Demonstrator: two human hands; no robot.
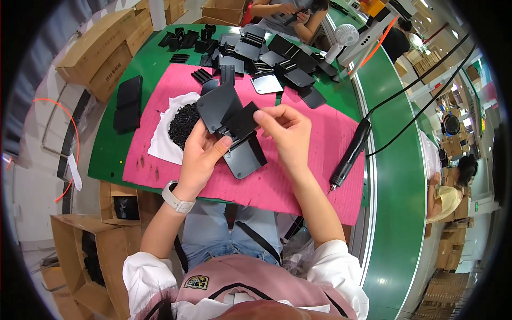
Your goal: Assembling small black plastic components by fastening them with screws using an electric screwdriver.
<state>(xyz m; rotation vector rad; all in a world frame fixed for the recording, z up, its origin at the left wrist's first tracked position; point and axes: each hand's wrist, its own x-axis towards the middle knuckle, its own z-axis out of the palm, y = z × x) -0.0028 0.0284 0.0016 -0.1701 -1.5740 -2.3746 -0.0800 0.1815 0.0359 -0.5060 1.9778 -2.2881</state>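
Observation:
My left hand is closed around the middle of a black hinged plate assembly, held above the pink mat. Its lower plate hangs below my left thumb, with a small hole near one corner. Between my right thumb and fingers, my right hand pinches the edge of a smaller black rectangular plate lying against the assembly. Whether this plate is joined to it, I cannot tell. Beside my left hand, a heap of small black parts sits on a white cloth.
A black electric screwdriver with a cable lies right on the pink mat. Many black plates and hinges are piled at the back, near a small white fan. Two black blocks lie left. A co-worker sits opposite.

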